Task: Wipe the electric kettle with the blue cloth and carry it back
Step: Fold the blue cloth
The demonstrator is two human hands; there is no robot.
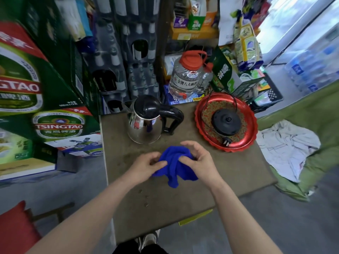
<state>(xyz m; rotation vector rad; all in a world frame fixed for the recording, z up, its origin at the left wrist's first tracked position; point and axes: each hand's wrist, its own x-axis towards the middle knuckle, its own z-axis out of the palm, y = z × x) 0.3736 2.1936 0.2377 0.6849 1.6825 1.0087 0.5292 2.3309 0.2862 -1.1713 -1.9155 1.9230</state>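
A steel electric kettle (145, 125) with a black lid and black handle stands upright at the far left of a small brown table (183, 195). Its black base (226, 121) lies on a round red tray (201, 114) at the far right of the table, the cord and plug on the tray too. Over the middle of the table, both hands hold a bunched blue cloth (177, 165). My left hand (146, 164) pinches its left side. My right hand (198, 158) grips its right side. The cloth is apart from the kettle, a short way in front of it.
Green beer cartons (55, 114) are stacked left of the table. Dark crates of bottles stand behind the kettle. A clear jug with a red cap (187, 76) sits behind the tray. A white rag (289, 147) lies on a green surface to the right.
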